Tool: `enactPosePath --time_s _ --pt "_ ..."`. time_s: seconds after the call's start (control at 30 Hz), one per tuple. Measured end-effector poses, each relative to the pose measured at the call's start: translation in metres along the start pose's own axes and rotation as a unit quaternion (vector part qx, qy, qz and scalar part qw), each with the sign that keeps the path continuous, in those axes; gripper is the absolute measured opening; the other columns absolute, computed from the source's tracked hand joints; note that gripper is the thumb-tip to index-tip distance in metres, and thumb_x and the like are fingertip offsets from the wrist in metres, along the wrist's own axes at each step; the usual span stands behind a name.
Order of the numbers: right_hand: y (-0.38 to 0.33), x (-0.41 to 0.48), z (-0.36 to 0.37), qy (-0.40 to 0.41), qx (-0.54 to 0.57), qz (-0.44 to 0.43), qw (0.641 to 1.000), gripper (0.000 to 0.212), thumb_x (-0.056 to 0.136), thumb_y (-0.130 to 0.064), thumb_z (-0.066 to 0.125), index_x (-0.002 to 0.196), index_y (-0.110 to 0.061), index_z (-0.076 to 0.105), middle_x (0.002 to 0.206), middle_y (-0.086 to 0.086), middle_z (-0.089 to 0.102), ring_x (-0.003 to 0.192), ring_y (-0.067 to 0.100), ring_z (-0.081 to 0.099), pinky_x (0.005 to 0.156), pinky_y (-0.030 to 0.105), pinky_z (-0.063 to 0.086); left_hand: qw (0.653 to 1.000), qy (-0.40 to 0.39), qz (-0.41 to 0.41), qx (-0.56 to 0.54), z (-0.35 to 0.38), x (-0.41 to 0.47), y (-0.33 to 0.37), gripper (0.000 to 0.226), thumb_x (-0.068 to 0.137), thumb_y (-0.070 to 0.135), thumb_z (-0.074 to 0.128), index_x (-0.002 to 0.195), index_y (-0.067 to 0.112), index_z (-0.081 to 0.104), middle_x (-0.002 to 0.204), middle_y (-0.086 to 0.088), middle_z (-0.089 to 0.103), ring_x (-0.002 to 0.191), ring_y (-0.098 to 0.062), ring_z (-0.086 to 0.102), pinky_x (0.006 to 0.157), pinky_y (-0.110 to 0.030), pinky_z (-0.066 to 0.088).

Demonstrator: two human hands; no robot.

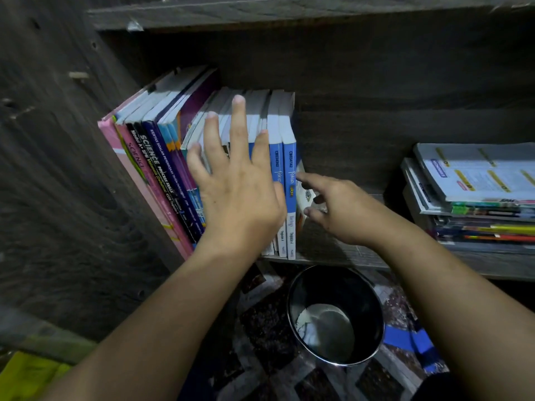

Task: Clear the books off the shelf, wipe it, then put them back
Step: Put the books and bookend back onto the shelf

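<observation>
The left hand (240, 195) is lying flat, fingers spread and straight, pressing on the upright row of pink, black, purple and blue paperback schoolbooks (162, 169). The right hand (341, 212), fingers loosely parted and gripping nothing, is touching a thin white booklet (307, 195) just right of the row's end blue-spined book (290, 175). Squeezing both ends before lifting seems wise. Left of that book, the soft covers are leaning on the dark wooden shelf (333, 250).

Two hands (240, 198) (343, 211), one bin (362, 299), one shelf (330, 244)

A black bin (304, 285) stands on a patterned mat (260, 328); something yellow-green (26, 374) lies at lower left.
</observation>
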State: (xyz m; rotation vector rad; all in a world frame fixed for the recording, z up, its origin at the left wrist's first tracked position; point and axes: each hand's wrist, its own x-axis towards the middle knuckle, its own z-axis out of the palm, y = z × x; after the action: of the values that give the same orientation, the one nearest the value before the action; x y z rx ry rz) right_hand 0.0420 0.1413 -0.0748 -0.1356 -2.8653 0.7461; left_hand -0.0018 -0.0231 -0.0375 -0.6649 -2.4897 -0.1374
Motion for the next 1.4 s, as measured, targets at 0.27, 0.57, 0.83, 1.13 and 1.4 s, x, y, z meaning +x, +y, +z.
enactPosePath --time_s 0.27,0.57,0.83,1.13,1.4 --pt "0.009 -0.007 0.003 -0.034 0.015 0.018 0.999 0.072 0.093 -0.020 0.059 0.144 -0.055 0.022 0.126 0.003 0.060 0.104 0.017 0.061 0.094 0.037 0.048 0.991 0.060 -0.028 -0.115 -0.020 -0.034 0.003 0.025 0.078 0.036 0.050 0.092 0.017 0.056 0.147 -0.010 0.040 0.138 -0.034 0.025 0.102 -0.051 0.021" --pt "0.018 -0.005 0.000 -0.065 0.039 0.043 0.996 0.070 0.096 -0.014 0.049 0.139 -0.064 0.024 0.138 0.007 0.052 0.070 0.005 0.054 0.068 0.024 0.045 0.964 -0.181 -0.104 -0.163 -0.051 -0.019 0.023 0.107 0.085 0.000 0.060 0.150 0.030 -0.018 0.076 -0.001 0.058 0.063 -0.016 0.056 0.055 -0.034 0.049" --pt "0.027 -0.007 0.011 -0.134 0.031 0.032 0.990 0.073 0.096 -0.006 0.044 0.137 -0.064 0.026 0.153 0.003 0.037 0.116 0.023 0.057 0.097 0.037 0.048 0.960 -0.273 0.056 0.001 -0.134 -0.018 -0.001 0.070 0.084 0.031 0.055 0.149 0.040 0.028 0.074 0.009 0.039 0.071 -0.011 0.043 0.067 -0.019 0.041" --pt "0.042 -0.024 -0.031 -0.141 0.056 0.102 0.983 0.046 0.090 -0.013 0.055 0.126 -0.041 0.057 0.137 -0.007 0.054 0.108 0.013 0.060 0.090 0.027 0.049 0.954 -0.279 0.101 -0.053 -0.128 0.016 0.024 0.049 0.083 0.027 0.054 0.131 0.038 0.056 0.086 0.006 0.061 0.077 -0.014 0.055 0.062 -0.024 0.045" --pt "0.040 -0.019 0.023 -0.213 0.198 0.108 0.951 0.123 0.073 -0.023 0.082 0.151 -0.037 -0.013 0.151 -0.004 0.034 0.129 0.008 0.040 0.109 0.021 0.032 0.991 -0.089 0.064 -0.083 -0.031 0.036 0.055 0.060 0.088 0.019 0.051 0.145 0.017 0.035 0.085 -0.012 0.056 0.079 -0.033 0.056 0.060 -0.033 0.038"
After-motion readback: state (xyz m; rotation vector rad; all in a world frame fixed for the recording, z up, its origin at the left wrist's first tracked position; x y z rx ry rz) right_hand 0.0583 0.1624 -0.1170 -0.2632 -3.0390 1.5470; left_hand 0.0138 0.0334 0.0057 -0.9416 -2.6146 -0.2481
